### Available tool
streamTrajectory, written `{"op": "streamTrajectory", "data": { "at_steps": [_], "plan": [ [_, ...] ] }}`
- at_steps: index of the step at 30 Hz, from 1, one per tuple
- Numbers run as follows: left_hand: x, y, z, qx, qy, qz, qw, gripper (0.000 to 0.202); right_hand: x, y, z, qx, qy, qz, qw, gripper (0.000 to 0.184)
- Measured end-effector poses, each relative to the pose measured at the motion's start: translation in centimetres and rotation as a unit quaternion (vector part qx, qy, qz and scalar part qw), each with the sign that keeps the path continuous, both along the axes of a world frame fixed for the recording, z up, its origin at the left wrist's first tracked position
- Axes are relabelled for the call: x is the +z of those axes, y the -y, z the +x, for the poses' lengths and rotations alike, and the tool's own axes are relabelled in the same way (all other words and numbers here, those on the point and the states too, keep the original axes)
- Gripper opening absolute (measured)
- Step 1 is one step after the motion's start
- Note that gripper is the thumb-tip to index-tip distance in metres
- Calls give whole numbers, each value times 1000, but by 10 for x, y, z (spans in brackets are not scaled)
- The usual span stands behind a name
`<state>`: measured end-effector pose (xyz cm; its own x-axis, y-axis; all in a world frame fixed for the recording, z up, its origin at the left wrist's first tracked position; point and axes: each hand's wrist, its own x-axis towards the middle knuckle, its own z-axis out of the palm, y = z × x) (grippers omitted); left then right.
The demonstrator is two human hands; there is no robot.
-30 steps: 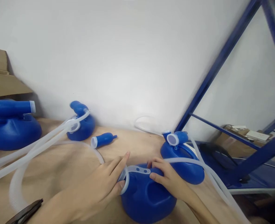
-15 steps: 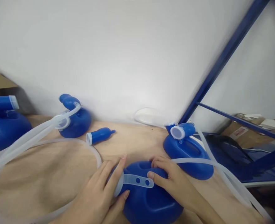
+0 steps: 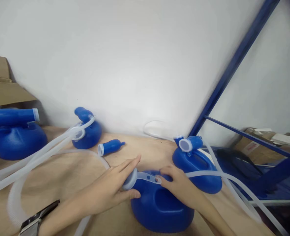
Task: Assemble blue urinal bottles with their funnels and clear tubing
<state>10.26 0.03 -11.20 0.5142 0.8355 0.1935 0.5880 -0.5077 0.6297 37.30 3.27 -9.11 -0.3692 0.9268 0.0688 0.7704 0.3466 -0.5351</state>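
Note:
In the head view a blue urinal bottle [image 3: 159,209] with a moulded handle lies on the wooden table at the lower middle. A translucent cap [image 3: 133,179] covers its mouth, which points left, and the cap's strap [image 3: 147,177] with two holes runs back over the body. My left hand [image 3: 112,183] rests its palm against the cap, fingers stretched out and thumb apart below it. Gripped at the top by the handle, the bottle is in my right hand [image 3: 174,180], whose thumb is at the strap's end. The fingertips under the handle are hidden.
Other blue urinal bottles stand at the left [image 3: 19,141], beside the wall [image 3: 88,132] and at the right [image 3: 196,167]. A loose blue funnel piece [image 3: 110,147] lies on the table [image 3: 140,146]. Translucent hoses [image 3: 31,164] loop leftward. A blue metal frame [image 3: 233,72] rises at right.
My left hand has loosened from around the cap to a flat palm with the thumb spread. The strap's free end has come under my right thumb. The view has shifted, showing more at left.

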Motion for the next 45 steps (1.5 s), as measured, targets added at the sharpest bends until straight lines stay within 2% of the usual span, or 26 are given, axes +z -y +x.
{"op": "streamTrajectory", "data": {
  "at_steps": [2, 4, 7, 10, 13, 14, 17, 20, 24, 28, 31, 33, 36, 39, 42, 45],
  "plan": [
    [9, 0, -5, -8, 2, -32, 999, 96, 8, 2, -8, 34, 23, 12, 999, 23],
    [20, -1, -12, -7, 9, -74, 997, 91, 12, 7, -18, 68, 39, 49, 996, 13],
    [34, -4, -23, -20, 47, -153, 987, 61, 4, 15, -31, 104, 48, 143, 983, 23],
    [40, -10, -29, -59, 93, -216, 970, 38, -14, 22, -40, 137, 43, 205, 968, 33],
    [37, -15, -27, -73, 131, -258, 954, 31, -30, 28, -48, 106, 46, 242, 963, 62],
    [35, -16, -26, -76, 146, -274, 948, 31, -32, 30, -50, 91, 49, 245, 964, 66],
    [28, -17, -21, -95, 193, -315, 924, 31, -27, 34, -54, 85, 74, 197, 974, 56],
    [23, -15, -18, -112, 244, -334, 903, 28, -9, 39, -60, 90, 97, 105, 986, 46],
    [14, -14, -15, -107, 303, -363, 874, 29, 18, 46, -70, 62, 128, -4, 990, 42],
    [-1, -12, -10, -59, 384, -394, 833, 30, 26, 48, -76, 38, 155, -20, 987, 56],
    [-11, -12, -13, -51, 393, -378, 837, 26, 27, 48, -75, 43, 153, -48, 986, 63],
    [-14, -14, -20, -77, 381, -397, 831, 29, 31, 46, -72, 56, 141, -64, 986, 59],
    [-12, -19, -33, -148, 365, -446, 804, 45, 38, 43, -63, 59, 128, -81, 987, 56],
    [-6, -21, -40, -195, 325, -425, 822, 48, 43, 38, -52, 70, 118, -103, 985, 58],
    [-6, -20, -40, -192, 280, -398, 852, 43, 41, 33, -41, 99, 106, -97, 985, 40],
    [-10, -20, -38, -194, 279, -378, 861, 46, 36, 30, -35, 119, 108, -71, 984, 27]
  ]
}}
